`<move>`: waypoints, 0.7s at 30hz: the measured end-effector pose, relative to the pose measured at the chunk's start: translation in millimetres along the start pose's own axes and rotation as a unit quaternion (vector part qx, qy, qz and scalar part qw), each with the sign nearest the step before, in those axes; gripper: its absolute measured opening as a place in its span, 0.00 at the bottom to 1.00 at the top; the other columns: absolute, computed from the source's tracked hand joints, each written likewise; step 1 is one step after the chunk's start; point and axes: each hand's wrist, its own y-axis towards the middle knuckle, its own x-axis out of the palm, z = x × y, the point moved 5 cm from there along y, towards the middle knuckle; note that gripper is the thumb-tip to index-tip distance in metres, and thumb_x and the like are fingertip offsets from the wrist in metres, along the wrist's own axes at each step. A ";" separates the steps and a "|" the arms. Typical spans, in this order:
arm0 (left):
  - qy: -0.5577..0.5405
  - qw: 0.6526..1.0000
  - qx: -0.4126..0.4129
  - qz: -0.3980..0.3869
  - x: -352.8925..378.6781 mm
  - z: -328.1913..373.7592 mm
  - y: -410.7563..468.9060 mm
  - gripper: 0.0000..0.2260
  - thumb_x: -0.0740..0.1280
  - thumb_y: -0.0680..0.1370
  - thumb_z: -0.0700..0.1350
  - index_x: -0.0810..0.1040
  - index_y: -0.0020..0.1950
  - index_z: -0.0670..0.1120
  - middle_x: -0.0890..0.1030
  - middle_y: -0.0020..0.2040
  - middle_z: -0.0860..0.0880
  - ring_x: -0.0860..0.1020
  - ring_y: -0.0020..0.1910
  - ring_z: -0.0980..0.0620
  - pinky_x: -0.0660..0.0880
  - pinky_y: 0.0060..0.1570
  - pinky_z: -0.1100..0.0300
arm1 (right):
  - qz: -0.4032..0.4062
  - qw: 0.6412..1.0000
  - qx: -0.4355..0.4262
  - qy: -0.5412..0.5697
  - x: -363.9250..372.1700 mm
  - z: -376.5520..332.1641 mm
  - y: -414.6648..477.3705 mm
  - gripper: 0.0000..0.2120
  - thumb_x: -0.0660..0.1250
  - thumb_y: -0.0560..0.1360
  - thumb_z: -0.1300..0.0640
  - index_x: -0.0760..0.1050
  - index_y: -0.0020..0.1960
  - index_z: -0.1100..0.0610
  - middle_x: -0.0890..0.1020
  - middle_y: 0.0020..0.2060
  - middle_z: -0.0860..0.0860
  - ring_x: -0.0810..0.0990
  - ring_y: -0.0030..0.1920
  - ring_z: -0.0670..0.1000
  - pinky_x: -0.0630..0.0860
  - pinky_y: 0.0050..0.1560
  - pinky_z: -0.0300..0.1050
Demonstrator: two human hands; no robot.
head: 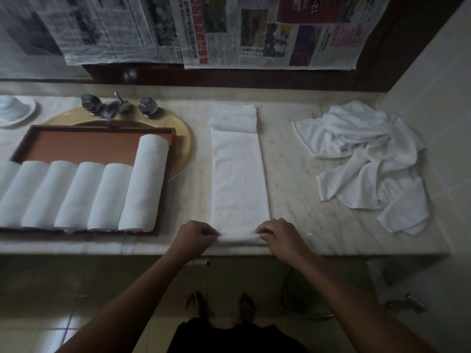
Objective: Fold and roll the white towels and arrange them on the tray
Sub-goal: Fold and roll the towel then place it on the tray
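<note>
While its long axis runs straight from the near edge of the counter toward the far wall, the folded towel [239, 174] lies flat as a narrow white strip on the marble countertop [293, 200], just right of the sink. Its near end is curled up into a small roll lying crosswise, left to right, at the counter's front edge. The left hand [196, 236] pinches the left end of that roll with curled fingers, and the right hand [276, 235] pinches the right end the same way; both hands are closed on the cloth, knuckles up. At the far end of the strip a small rolled towel [234, 118] lies crosswise, touching or overlapping the strip's far edge.

To the left, a brown wooden tray [84, 143] rests over the yellowish sink basin [184, 141]. Six rolled towels [109, 194] sit side by side in its near half, their long axes pointing near to far with a slight lean to the right; the rightmost roll is longer than the rest. Behind the tray stand the chrome taps [117, 105], and a white dish [15, 109] sits at the far left. To the right, well apart from the strip, a loose heap of unfolded towels [369, 159] lies crumpled by the tiled side wall. Newspaper sheets [254, 29] hang over the far wall.
</note>
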 end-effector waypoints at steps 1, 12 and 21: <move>-0.019 1.000 -0.017 -0.004 0.5 -0.8 0.9 0.07 0.72 0.78 0.45 0.89 0.52 0.52 0.86 0.45 0.54 0.80 0.40 0.60 0.72 0.38 0.71 | 0.007 1.000 0.003 0.006 0.6 -0.4 0.0 0.08 0.71 0.78 0.61 0.85 0.54 0.50 0.84 0.48 0.45 0.78 0.51 0.45 0.75 0.52 0.40; 0.120 0.966 0.192 0.126 22.7 26.7 -16.9 0.08 0.71 0.75 0.32 0.82 0.46 0.45 0.76 0.46 0.50 0.73 0.40 0.53 0.72 0.36 0.62 | 0.057 0.991 -0.089 -0.080 17.4 -16.8 -16.6 0.14 0.66 0.75 0.69 0.82 0.56 0.56 0.77 0.52 0.50 0.77 0.51 0.50 0.78 0.50 0.46; 0.200 0.939 0.244 0.140 31.2 19.8 -20.7 0.20 0.72 0.65 0.31 0.80 0.54 0.44 0.77 0.49 0.47 0.73 0.44 0.46 0.74 0.38 0.52 | 0.053 0.973 -0.137 -0.176 14.9 -22.4 -22.1 0.24 0.65 0.69 0.64 0.75 0.64 0.52 0.75 0.57 0.50 0.72 0.54 0.54 0.73 0.52 0.50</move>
